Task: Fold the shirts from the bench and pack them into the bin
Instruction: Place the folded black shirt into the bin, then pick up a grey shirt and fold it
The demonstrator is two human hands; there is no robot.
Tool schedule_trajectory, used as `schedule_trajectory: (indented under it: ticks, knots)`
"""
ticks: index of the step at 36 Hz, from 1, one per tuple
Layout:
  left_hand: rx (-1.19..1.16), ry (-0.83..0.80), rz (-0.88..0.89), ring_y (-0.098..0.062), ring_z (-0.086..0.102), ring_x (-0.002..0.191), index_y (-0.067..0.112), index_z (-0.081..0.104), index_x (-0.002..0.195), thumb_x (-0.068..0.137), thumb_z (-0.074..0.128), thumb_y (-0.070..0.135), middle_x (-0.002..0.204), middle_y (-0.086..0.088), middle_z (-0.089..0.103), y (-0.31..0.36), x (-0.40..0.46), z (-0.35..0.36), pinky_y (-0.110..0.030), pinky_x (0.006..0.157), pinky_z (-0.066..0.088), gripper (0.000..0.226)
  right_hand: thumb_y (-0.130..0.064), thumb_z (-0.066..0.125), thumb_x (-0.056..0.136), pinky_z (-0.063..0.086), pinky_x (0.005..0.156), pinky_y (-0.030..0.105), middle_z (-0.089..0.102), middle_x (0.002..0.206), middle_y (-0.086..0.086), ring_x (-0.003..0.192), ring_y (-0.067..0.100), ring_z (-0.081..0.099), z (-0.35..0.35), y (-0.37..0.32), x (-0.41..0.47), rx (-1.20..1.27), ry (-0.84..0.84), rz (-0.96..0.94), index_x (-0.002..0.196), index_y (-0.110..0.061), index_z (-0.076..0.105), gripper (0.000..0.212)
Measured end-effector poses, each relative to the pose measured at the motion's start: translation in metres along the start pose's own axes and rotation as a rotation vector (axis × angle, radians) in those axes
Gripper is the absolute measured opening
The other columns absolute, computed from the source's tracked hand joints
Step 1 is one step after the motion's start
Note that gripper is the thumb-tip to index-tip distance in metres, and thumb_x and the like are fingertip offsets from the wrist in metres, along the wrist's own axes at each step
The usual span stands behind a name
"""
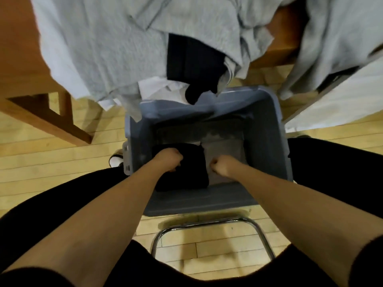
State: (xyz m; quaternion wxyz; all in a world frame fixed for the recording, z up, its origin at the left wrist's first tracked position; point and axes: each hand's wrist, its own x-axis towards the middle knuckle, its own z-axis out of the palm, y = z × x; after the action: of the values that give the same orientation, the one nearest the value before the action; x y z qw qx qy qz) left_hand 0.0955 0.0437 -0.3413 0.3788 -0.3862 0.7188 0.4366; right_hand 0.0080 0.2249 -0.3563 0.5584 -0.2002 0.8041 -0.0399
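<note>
Wooden tabletop (18,50) across the top of view, piled with unfolded shirts: a large grey shirt (99,44) spread over it, its hem hanging off the near edge; a dark shirt (192,59) and a white garment (157,88) drooping from that same edge over the bin's far rim. Another grey shirt (331,38) drapes off the right end. Wood-plank floor (41,146) below; a chrome chair frame (207,224) sits just nearer than the bin.

Grey-blue plastic bin (269,131) on the floor, below the tabletop's near edge. Inside: a folded black shirt (186,175) on the left half, a folded grey shirt (223,148) beside it on the right, edges touching.

Left hand (167,160) down in the bin, fingers curled onto the black shirt's top edge, gripping it. Right hand (222,168) a fist at the seam between the two folded shirts; whether it holds cloth, cannot tell.
</note>
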Motion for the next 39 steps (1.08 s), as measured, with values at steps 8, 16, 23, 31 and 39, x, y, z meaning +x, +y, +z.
schedule_trajectory:
  ticks: [8, 16, 23, 31, 39]
  knots:
    - [0.180, 0.171, 0.201, -0.034, 0.062, 0.096, 0.007, 0.064, 0.103, 0.096, 0.050, 0.022, 0.105, -0.017, 0.065, 0.056, -0.060, -0.003, -0.047, 0.092, 0.052, 0.022, -0.021, 0.046, 0.100, 0.040, 0.073, 0.031, 0.057, 0.093, 0.007, 0.084, 0.024, 0.054, -0.047, 0.015, -0.072, -0.008, 0.220, -0.109, 0.102, -0.015, 0.063, 0.018]
    - [0.399, 0.490, 0.623, -0.025, 0.060, 0.090, 0.018, 0.061, 0.100, 0.095, 0.048, 0.020, 0.098, -0.004, 0.064, 0.131, -0.111, 0.012, -0.042, 0.077, 0.050, 0.014, -0.021, 0.050, 0.096, 0.050, 0.085, 0.039, 0.060, 0.106, 0.007, 0.100, 0.025, 0.058, -0.120, 0.048, -0.135, -0.049, 0.740, -0.220, 0.105, -0.016, 0.063, 0.017]
    - [0.609, 0.716, 0.952, -0.027, 0.049, 0.103, 0.007, 0.060, 0.105, 0.089, 0.049, 0.011, 0.110, -0.008, 0.053, 0.204, -0.131, 0.026, -0.041, 0.086, 0.042, 0.019, -0.013, 0.058, 0.089, 0.039, 0.104, 0.042, 0.046, 0.142, 0.009, 0.128, 0.032, 0.043, -0.179, 0.089, -0.181, -0.207, 1.182, -0.243, 0.134, -0.013, 0.052, 0.046]
    - [0.862, 0.767, 0.847, -0.030, 0.007, 0.149, 0.014, 0.017, 0.154, 0.098, 0.044, 0.038, 0.162, -0.010, 0.008, 0.265, -0.132, 0.057, -0.040, 0.117, 0.015, 0.066, -0.005, 0.050, 0.091, 0.024, 0.116, 0.042, 0.013, 0.164, -0.002, 0.150, 0.023, 0.012, -0.238, 0.126, -0.182, -0.373, 1.048, -0.099, 0.155, -0.023, 0.020, 0.072]
    - [0.885, 0.873, 0.714, -0.034, 0.016, 0.145, 0.011, 0.016, 0.152, 0.085, 0.057, 0.062, 0.158, -0.014, 0.017, 0.308, -0.109, 0.067, -0.042, 0.113, 0.021, 0.094, -0.015, 0.052, 0.095, 0.044, 0.101, 0.039, 0.047, 0.148, 0.001, 0.131, 0.026, 0.044, -0.270, 0.124, -0.167, -0.333, 1.007, -0.147, 0.145, -0.023, 0.044, 0.051]
